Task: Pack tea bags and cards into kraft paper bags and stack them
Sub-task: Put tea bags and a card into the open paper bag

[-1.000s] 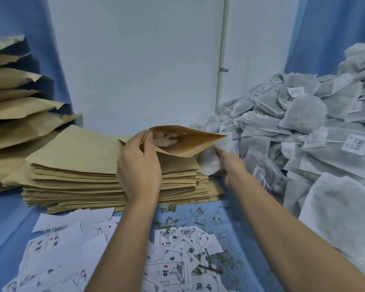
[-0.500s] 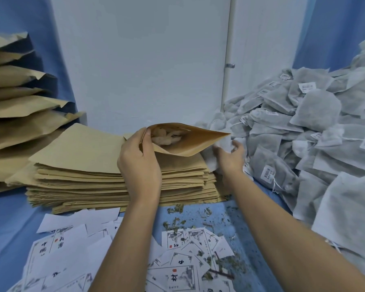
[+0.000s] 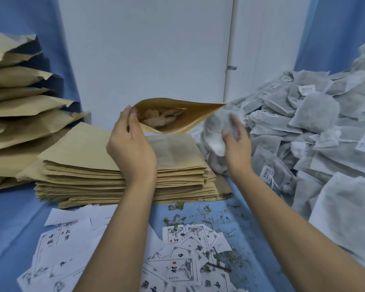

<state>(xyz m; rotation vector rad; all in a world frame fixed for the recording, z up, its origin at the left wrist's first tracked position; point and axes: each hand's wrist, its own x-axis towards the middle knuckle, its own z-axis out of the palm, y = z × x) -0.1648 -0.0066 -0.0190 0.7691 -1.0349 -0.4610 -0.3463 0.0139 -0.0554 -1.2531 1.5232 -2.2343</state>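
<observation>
Hands mid-pack above the counter (image 3: 13, 218): your left hand (image 3: 131, 148) grips the kraft paper bag (image 3: 190, 118) at 12 o'clock, fingers inside spreading its mouth to receive. Your right hand (image 3: 237, 142), toward 2 o'clock, curls its fingers round what looks like a tea bag (image 3: 216, 129), blurred, beside the opening. Tan paper bows into an oval.

On the blue-clothed table (image 3: 13, 224), a flat stack of brown kraft paper bags (image 3: 89, 178) lies mid-table. Filled kraft bags (image 3: 19, 114) are piled at the left edge and grey mesh tea bags (image 3: 316, 123) are heaped along the right. White printed cards (image 3: 177, 262) lie at the near edge. One open kraft bag (image 3: 190, 119) is above the stack.
</observation>
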